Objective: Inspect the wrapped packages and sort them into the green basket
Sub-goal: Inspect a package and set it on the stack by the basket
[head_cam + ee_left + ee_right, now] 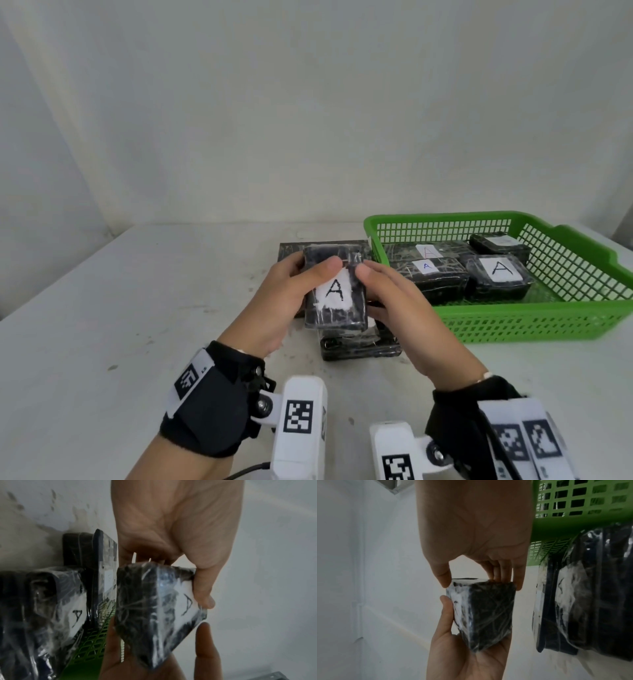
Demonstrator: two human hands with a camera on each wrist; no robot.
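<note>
grip: both my hands are on 1 wrapped package [334,294]. left hand [284,301] wraps its left side with the thumb over the top face; right hand [399,308] pinches the right edge, thumb on top, fingers behind.
package: held clear of the table [137,308], white label with a black "A" facing me. black, film-wrapped, creased (looks slippery).
step: inspection, I judge; label is readable and no tear is visible from here.
below: 1 more package [359,346] sits on the table right under the held one; a flat dark one [291,248] lies behind, beside the basket.
green basket [513,322]: just right of my hands, 4 packages inside, 3 of them with "A" labels showing.
next: carry right, clear the near rim, set down in the free near-left part of the basket.
risk: film slipping in a 1-hand transfer; snagging the rim.
</note>
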